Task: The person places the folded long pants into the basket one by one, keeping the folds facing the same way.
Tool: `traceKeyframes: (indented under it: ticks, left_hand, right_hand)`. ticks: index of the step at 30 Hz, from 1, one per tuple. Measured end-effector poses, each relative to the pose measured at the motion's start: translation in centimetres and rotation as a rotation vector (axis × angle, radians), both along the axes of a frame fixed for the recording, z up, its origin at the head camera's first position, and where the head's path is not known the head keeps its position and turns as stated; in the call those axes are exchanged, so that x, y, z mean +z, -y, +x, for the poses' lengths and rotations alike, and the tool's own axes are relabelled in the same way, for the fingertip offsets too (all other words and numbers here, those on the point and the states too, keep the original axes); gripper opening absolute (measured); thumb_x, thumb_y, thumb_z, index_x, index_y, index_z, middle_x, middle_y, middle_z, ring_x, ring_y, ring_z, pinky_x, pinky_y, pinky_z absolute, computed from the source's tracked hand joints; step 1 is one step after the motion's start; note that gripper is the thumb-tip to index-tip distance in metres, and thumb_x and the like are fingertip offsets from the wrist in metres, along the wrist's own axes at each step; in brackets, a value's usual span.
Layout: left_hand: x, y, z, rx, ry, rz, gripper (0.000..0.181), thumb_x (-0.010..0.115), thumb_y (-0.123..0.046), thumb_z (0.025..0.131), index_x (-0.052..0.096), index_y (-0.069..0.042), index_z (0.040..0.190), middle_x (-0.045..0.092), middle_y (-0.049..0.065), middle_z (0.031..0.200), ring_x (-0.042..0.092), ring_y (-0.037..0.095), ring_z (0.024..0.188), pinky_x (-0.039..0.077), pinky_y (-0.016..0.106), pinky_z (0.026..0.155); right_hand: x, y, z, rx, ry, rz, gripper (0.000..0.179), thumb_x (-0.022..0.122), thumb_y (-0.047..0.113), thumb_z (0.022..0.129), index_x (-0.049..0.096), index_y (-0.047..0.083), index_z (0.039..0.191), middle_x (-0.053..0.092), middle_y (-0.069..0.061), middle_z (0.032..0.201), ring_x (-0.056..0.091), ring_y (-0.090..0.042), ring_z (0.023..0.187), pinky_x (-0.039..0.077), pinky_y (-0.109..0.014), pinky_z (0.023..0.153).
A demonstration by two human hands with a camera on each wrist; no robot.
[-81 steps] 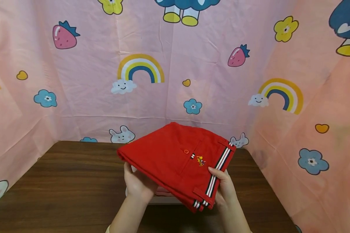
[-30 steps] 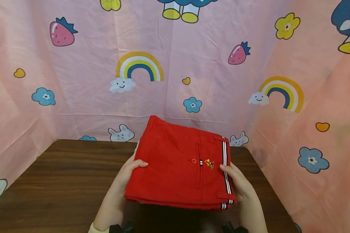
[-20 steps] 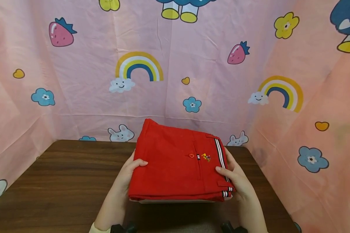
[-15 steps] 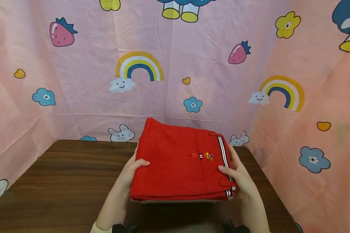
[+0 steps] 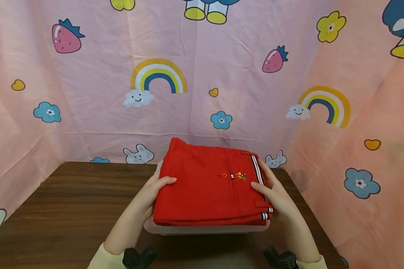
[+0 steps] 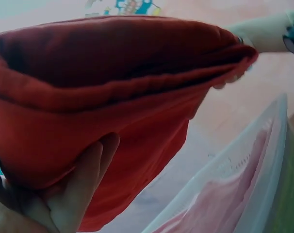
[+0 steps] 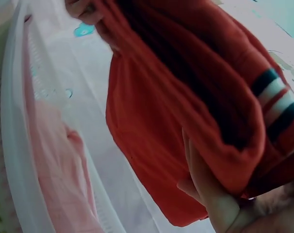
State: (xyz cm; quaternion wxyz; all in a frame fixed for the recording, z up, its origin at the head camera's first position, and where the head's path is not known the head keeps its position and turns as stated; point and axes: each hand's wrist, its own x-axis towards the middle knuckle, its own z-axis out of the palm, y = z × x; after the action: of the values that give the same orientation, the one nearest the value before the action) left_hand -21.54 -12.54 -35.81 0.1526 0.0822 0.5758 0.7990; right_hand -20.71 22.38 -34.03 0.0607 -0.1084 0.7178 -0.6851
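Observation:
Folded red trousers (image 5: 205, 183) with a striped waistband, a button and a small embroidered figure are held above a white basket (image 5: 205, 229). At their left edge my left hand (image 5: 153, 192) grips them, thumb on top and fingers underneath. My right hand (image 5: 277, 194) holds the waistband end the same way, its thumb beside the stripes. Both wrist views show the fingers under the folded layers of the trousers (image 6: 156, 160). Below them in the basket lies a pink cloth (image 7: 64, 165), hidden from the head view by the trousers.
The basket stands on a dark wooden table (image 5: 70, 209). A pink patterned curtain (image 5: 202, 74) closes off the back and both sides. Each wrist wears a black device, such as the left one (image 5: 138, 257).
The trousers have gone from tilted to nearly level, with my left hand shifting from beneath to their left edge. More of the basket's front rim shows now.

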Motion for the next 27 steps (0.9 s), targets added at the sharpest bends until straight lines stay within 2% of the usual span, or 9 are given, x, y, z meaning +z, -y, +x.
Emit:
traceKeyframes:
  ticks: [6,12,17,23,27]
  left_hand:
    - [0.6,0.2,-0.5,-0.027,-0.037,-0.102,0.059,0.055,-0.016,0.094,0.026,-0.007,0.144,0.046,0.016,0.122,0.057,0.027,0.103,0.051,0.042,0.083]
    - [0.6,0.6,-0.7,-0.04,-0.072,-0.185,0.063,0.055,-0.01,0.093,0.021,-0.008,0.147,0.044,0.019,0.125,0.058,0.028,0.101,0.052,0.044,0.081]
    - [0.7,0.9,-0.9,-0.058,-0.117,-0.254,0.061,0.054,-0.007,0.093,0.023,-0.004,0.145,0.044,0.021,0.126,0.058,0.028,0.1,0.053,0.043,0.081]
    - [0.6,0.9,-1.3,-0.052,-0.095,-0.228,0.061,0.052,-0.003,0.092,0.021,-0.002,0.145,0.041,0.023,0.129,0.056,0.031,0.104,0.053,0.045,0.081]
    - [0.3,0.8,-1.7,-0.036,-0.09,-0.195,0.074,0.051,0.002,0.09,0.012,-0.013,0.151,0.029,0.021,0.14,0.047,0.035,0.114,0.053,0.046,0.08]
  right_hand:
    - [0.2,-0.3,-0.4,0.011,-0.008,0.104,0.077,0.059,0.019,0.096,0.012,0.032,0.154,0.018,-0.013,0.152,0.048,-0.033,0.117,0.053,-0.045,0.079]
    - [0.3,-0.3,-0.4,0.018,0.016,0.148,0.079,0.062,0.018,0.094,0.012,0.031,0.154,0.025,-0.019,0.147,0.06,-0.031,0.103,0.054,-0.047,0.075]
    - [0.4,-0.2,-0.4,0.026,-0.001,0.206,0.082,0.063,0.017,0.093,0.011,0.029,0.155,0.021,-0.02,0.149,0.058,-0.031,0.105,0.055,-0.044,0.074]
    - [0.7,0.2,-0.4,0.005,0.031,0.188,0.085,0.065,0.009,0.091,0.013,0.031,0.154,0.02,-0.021,0.148,0.06,-0.032,0.102,0.055,-0.047,0.071]
    - [0.6,0.5,-0.5,-0.014,0.056,0.172,0.084,0.065,0.006,0.09,0.016,0.032,0.154,0.025,-0.023,0.144,0.061,-0.032,0.101,0.055,-0.048,0.071]
